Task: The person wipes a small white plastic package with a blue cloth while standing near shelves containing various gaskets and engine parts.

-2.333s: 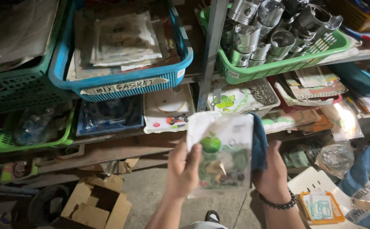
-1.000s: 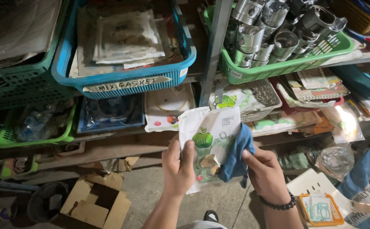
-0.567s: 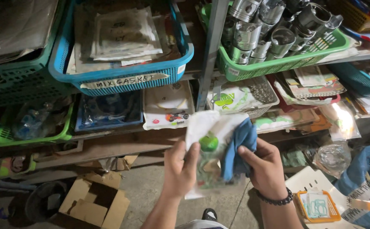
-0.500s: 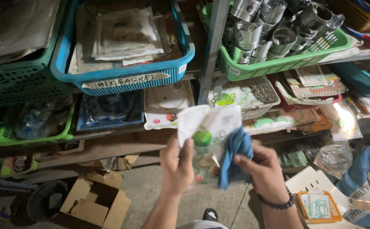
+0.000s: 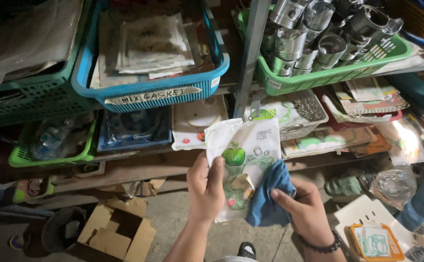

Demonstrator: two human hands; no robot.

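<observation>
Packet: a flat white plastic packet [image 5: 243, 162] with a green apple picture, held upright at lower centre of the frame, in front of the shelves.
Long axis: runs top to bottom, tilted slightly; its face is turned toward the camera.
Left hand: the left hand [image 5: 205, 189] grips the packet's left edge, thumb on the front, fingers clamped behind it.
Right hand: the right hand [image 5: 305, 209] presses a blue cloth [image 5: 269, 194] against the packet's lower right face; its fingers are closed on the cloth. A dark beaded bracelet [image 5: 322, 245] circles the wrist.
Nearer hand: both touch the packet; the left one carries it, the right one meets it only through the cloth.
Shelves: a blue basket [image 5: 149, 92] of bagged flat parts sits at upper left of centre; a green basket [image 5: 328, 73] of metal pistons [image 5: 319, 34] sits at upper right. More flat packets lie on the lower shelf just behind the held packet.
Floor: bare concrete, with an open cardboard box [image 5: 117, 233] at lower left and an orange tray [image 5: 373, 241] at lower right.
Light: dim, cluttered storeroom.
</observation>
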